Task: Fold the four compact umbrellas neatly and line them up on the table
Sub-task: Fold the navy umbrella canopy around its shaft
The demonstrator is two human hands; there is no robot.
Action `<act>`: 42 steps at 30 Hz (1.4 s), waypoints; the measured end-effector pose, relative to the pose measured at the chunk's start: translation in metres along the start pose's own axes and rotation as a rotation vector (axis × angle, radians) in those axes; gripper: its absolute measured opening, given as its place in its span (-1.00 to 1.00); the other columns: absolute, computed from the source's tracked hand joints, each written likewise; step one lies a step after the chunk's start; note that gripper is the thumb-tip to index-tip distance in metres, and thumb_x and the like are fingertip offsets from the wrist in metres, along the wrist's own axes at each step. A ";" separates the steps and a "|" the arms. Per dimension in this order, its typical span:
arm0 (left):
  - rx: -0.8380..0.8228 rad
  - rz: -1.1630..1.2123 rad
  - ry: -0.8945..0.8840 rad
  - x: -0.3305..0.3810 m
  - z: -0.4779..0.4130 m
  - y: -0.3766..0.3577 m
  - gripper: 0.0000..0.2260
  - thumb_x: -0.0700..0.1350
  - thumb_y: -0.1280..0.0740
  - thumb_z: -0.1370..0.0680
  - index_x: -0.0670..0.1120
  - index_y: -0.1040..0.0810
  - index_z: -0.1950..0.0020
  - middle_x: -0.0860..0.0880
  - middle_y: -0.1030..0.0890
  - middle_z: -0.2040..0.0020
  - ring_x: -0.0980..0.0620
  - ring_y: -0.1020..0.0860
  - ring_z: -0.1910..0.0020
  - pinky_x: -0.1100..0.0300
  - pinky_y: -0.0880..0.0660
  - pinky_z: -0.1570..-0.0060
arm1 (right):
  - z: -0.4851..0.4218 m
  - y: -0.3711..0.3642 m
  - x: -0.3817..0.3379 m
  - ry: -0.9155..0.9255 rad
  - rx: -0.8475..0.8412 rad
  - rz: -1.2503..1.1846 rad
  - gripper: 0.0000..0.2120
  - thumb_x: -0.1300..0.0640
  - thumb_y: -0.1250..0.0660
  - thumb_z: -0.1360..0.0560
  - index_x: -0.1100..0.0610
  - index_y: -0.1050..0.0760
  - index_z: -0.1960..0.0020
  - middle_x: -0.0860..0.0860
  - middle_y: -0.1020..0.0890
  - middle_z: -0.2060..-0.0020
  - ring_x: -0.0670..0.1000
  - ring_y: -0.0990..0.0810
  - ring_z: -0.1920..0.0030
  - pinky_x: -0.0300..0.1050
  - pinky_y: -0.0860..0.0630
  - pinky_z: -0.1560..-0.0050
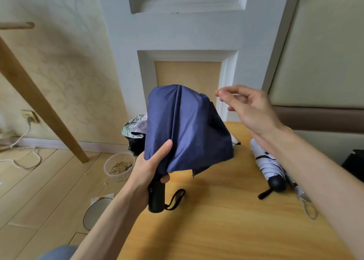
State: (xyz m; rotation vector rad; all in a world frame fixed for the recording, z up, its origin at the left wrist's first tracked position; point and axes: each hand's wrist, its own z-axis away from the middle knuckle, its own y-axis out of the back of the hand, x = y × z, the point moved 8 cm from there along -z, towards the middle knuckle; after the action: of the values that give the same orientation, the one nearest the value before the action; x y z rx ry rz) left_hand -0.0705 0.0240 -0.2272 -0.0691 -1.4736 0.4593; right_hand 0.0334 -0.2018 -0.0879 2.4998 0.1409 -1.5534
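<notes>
A navy blue compact umbrella point(185, 129) is held upright above the wooden table point(226, 220), its canopy hanging loose and unfolded. My left hand point(149, 169) grips it at the base of the canopy, just above the black handle with its wrist strap. My right hand point(250, 106) hovers to the right of the canopy top, fingers loosely curled, touching nothing. A white umbrella point(267, 167) with a black handle lies folded on the table at right, with another white one point(301, 192) beside it. A floral-patterned umbrella point(134, 125) lies behind the blue canopy, partly hidden.
A clear plastic tub of grain point(119, 167) and a round mirror point(96, 212) sit on the floor left of the table. A slanted wooden leg point(39, 106) and a cable point(23, 161) are further left. The white door stands close behind the table.
</notes>
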 end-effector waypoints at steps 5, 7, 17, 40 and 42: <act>0.059 0.075 0.032 0.002 0.003 0.003 -0.56 0.14 -0.56 -0.44 -0.14 -0.53 -0.06 -0.13 -0.47 0.29 0.02 -0.33 0.45 0.27 -0.30 0.53 | 0.012 -0.010 0.014 -0.121 -0.064 0.112 -0.70 -0.15 -0.47 -0.56 -0.15 -0.61 -0.27 -0.16 -0.65 -0.15 -0.21 -0.63 -0.17 -0.19 -0.53 -0.17; 0.076 0.076 0.014 0.003 0.003 0.004 -0.54 0.15 -0.56 -0.42 -0.15 -0.56 -0.09 -0.14 -0.49 0.24 0.02 -0.34 0.45 0.26 -0.32 0.52 | 0.021 -0.025 0.028 -0.256 -0.154 0.114 -0.42 -0.28 -0.48 -0.49 -0.23 -0.45 -0.45 -0.14 -0.58 -0.27 -0.19 -0.59 -0.27 -0.21 -0.54 -0.15; -0.060 0.071 -0.116 0.007 0.010 -0.019 -0.55 -0.05 -0.49 -0.52 -0.06 -0.55 -0.39 -0.11 -0.73 -0.19 -0.19 -0.73 -0.11 -0.16 -0.69 0.04 | 0.034 -0.074 0.037 -0.285 -0.247 -0.150 -0.61 0.15 -0.48 -0.59 0.00 -0.54 -0.39 0.02 -0.75 -0.11 -0.01 -0.74 -0.13 -0.08 -0.68 -0.12; 0.107 0.027 -0.166 0.007 0.003 0.006 -0.35 -0.06 -0.70 -0.32 0.01 -0.50 -0.34 -0.11 -0.69 -0.12 -0.10 -0.63 0.17 0.07 -0.59 0.26 | 0.031 -0.008 0.027 -0.112 0.065 -0.116 -0.77 0.23 -0.49 -0.57 0.07 -0.70 -0.21 -0.02 -0.78 -0.04 -0.02 -0.73 -0.16 -0.10 -0.61 -0.29; 0.119 0.034 -0.165 0.008 0.002 0.009 -0.35 -0.12 -0.70 -0.34 -0.04 -0.49 -0.34 -0.13 -0.66 -0.08 -0.05 -0.59 0.23 0.10 -0.58 0.29 | 0.041 -0.019 0.025 -0.107 -0.192 -0.086 -0.47 0.31 -0.48 -0.54 -0.09 -0.56 -0.42 -0.06 -0.70 -0.25 -0.04 -0.67 -0.26 -0.05 -0.56 -0.32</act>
State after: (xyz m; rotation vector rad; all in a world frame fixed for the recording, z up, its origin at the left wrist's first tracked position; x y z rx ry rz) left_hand -0.0751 0.0346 -0.2222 0.0394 -1.6048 0.5905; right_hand 0.0054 -0.1931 -0.1302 2.2865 0.3670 -1.6184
